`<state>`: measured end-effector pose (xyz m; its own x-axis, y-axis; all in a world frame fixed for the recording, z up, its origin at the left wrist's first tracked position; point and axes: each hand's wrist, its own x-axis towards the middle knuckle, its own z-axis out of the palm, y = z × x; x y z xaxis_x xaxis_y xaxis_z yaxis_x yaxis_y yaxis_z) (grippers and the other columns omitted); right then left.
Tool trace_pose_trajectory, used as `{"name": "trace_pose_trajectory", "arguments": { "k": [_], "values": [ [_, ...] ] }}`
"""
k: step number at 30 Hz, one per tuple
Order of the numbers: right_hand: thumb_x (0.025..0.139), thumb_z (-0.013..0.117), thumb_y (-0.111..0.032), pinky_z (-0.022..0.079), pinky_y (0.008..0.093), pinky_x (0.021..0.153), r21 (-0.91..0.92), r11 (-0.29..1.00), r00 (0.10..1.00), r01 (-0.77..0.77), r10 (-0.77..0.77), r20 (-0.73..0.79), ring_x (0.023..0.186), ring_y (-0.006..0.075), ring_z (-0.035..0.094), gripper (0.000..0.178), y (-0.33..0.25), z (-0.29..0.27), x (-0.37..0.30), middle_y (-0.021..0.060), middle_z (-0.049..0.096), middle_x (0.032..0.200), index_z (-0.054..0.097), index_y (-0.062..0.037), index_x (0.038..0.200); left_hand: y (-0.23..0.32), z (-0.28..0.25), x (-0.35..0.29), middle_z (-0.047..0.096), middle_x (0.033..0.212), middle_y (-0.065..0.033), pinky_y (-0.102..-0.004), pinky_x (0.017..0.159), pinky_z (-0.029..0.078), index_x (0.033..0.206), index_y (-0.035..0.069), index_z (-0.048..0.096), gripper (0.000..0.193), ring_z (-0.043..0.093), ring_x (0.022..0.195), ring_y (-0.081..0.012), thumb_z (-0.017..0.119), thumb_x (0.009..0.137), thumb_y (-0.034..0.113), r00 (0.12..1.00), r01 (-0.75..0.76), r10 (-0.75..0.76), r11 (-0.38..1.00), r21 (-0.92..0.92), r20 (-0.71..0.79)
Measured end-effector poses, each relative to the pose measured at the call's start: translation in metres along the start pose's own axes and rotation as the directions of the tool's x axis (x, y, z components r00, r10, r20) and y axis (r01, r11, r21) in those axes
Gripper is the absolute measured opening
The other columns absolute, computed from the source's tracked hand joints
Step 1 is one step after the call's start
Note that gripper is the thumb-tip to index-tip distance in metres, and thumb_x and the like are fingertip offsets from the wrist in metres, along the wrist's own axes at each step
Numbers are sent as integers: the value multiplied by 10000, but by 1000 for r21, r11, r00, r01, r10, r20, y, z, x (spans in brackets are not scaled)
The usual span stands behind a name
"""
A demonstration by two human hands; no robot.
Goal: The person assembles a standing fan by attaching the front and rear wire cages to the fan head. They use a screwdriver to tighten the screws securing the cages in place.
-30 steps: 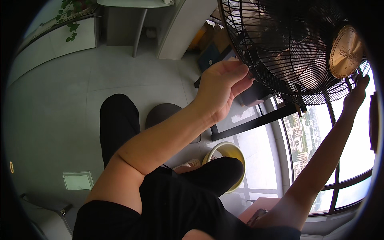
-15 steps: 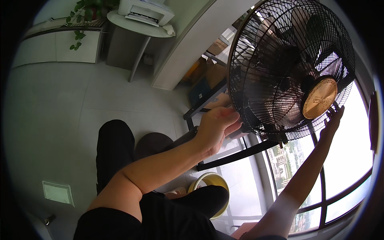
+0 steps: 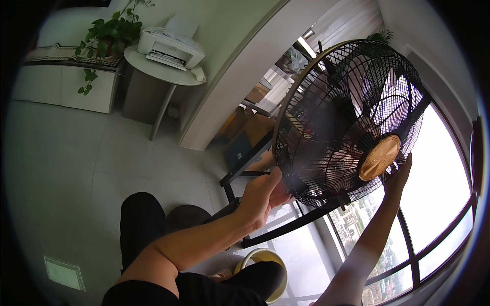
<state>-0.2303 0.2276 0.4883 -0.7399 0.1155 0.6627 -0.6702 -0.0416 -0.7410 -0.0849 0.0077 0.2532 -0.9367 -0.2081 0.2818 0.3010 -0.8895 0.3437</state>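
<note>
A large black fan with a round wire guard [image 3: 326, 148] fills the right half of the view, tilted, with a gold disc [image 3: 380, 158] at the centre of its front. Dark blades show through the wires. My left hand [image 3: 259, 198] is closed at the guard's lower left rim, thumb raised along the edge and the other fingers partly hidden behind it. From the right, my right hand [image 3: 397, 176] holds the guard beside the gold disc, its fingertips partly covered by the wires.
Below the fan stands a black frame with a curved bar [image 3: 291, 227]. A yellow bucket [image 3: 280, 293] is by my leg, near a dark round seat [image 3: 186, 217]. A window [image 3: 434, 178] lies to the right. Far left, a printer [image 3: 171, 48] rests on a small table [image 3: 132, 58] beside a potted plant [image 3: 115, 33].
The view has tilted up, so fan and room sit lower in the picture. My left hand has come against the guard's rim, thumb now upright. My right hand stays beside the gold disc.
</note>
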Motion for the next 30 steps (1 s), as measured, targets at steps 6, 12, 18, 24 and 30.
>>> {"name": "trace_pose_trajectory", "arguments": {
  "k": [6,12,18,24,30],
  "values": [
    [854,362,-483,434,330,713,-4,995,989,-99,99,113,799,181,525,468,-2,4,-7,53,555,927,478,-90,1081,3,-1,1,579,966,-84,-331,810,468,1048,64,485,427,573,905,-176,456,856,444,1000,12,-12,999,33,7],
    [853,390,-457,388,297,704,91,988,970,-124,101,223,892,123,504,410,10,-11,5,0,570,980,494,-123,1067,-1,-4,4,588,957,-85,-336,829,466,1026,67,506,402,579,914,-189,418,877,430,999,29,-28,999,45,-22],
    [803,516,-404,352,206,538,151,987,996,-51,39,82,724,77,473,405,8,3,-6,8,545,870,517,-71,1033,3,-9,5,589,961,-92,-346,830,468,1005,65,524,398,576,933,-209,428,872,428,999,35,-35,999,32,-12],
    [811,490,-443,284,185,464,73,995,996,-65,60,64,685,49,444,393,5,0,-7,-9,544,863,520,-93,988,5,-12,5,596,944,-90,-358,830,476,1011,69,524,382,581,925,-223,405,885,410,998,43,-45,998,49,51],
    [803,472,-480,318,251,548,53,997,998,-53,52,19,678,78,472,347,5,4,-8,-45,552,768,544,-151,886,7,-16,5,539,1055,-99,-371,848,467,1109,86,466,402,579,934,-242,362,897,411,994,42,-45,998,38,98]
  ]
}}
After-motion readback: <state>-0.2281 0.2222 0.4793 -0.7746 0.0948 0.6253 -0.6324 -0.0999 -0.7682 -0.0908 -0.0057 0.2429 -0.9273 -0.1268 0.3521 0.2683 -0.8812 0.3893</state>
